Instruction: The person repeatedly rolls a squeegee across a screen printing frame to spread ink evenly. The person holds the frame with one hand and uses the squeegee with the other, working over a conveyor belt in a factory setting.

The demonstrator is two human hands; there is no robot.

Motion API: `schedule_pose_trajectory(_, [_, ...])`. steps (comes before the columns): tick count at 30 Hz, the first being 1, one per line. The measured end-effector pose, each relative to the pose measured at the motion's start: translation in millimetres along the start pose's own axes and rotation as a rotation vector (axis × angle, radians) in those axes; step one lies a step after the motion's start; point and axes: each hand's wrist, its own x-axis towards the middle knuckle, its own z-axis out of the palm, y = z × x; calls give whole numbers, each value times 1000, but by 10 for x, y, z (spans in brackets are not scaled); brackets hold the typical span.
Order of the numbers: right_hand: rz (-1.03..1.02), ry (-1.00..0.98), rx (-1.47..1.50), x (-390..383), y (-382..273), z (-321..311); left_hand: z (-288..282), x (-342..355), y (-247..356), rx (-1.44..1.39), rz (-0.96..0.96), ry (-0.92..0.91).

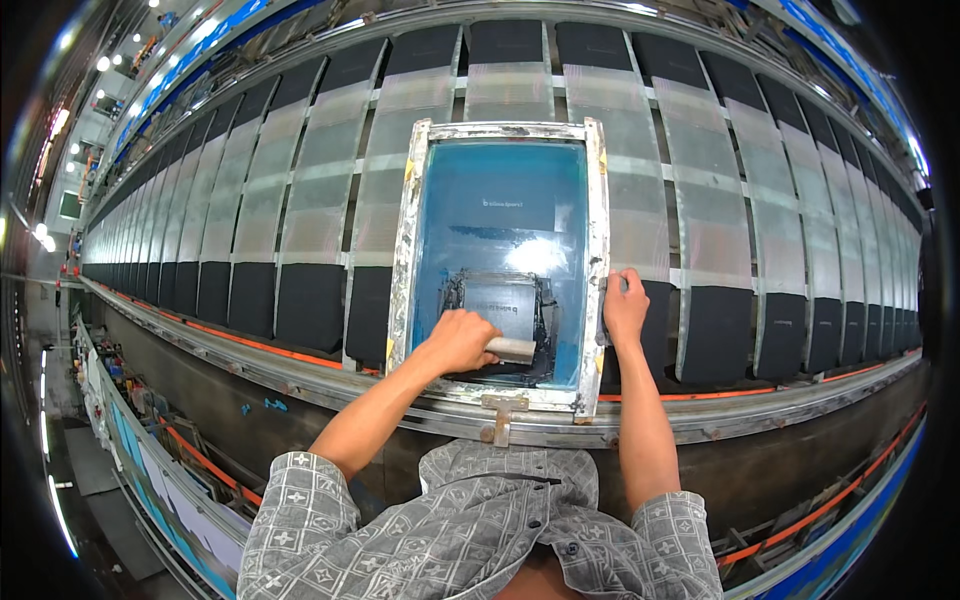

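L hand (pixel 460 342) clamped on the L end of a squeegee (pixel 514 349), palm down, fingers wrapped around; pale handle sticks out to R of the fist, lying roughly crosswise. Squeegee sits in the lower part of a screen-printing frame (pixel 400 240), over the blue mesh (pixel 480 175), near the frame's bottom rail. Black ink (pixel 548 318) smeared on mesh around & above it, w/ a greyish rect. patch just beyond the fist.

R hand (pixel 627 303) at outer edge of frame's R side rail, fingers curled; can't tell if it's gripping the rail or just resting vs. it. Squeegee is btwn the two hands, apart from R.

Metal bracket (pixel 503 415) at frame's bottom edge, on the long metal rail (pixel 690 425). Black fabric panels (pixel 714 335) in rows either side.
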Motion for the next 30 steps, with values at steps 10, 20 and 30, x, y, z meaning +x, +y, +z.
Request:
schedule_pose_trajectory(10, [-42,13,-30,-30,25,-56,-518,831,-382,71,-44,92])
schedule_pose_trajectory(20, [14,-17,-31,0,-62,-100,77,-57,49,-17,-33,12])
schedule_pose_trajectory(30, [14,-13,65,86,78,-42,-418,607,-280,16,-167,152])
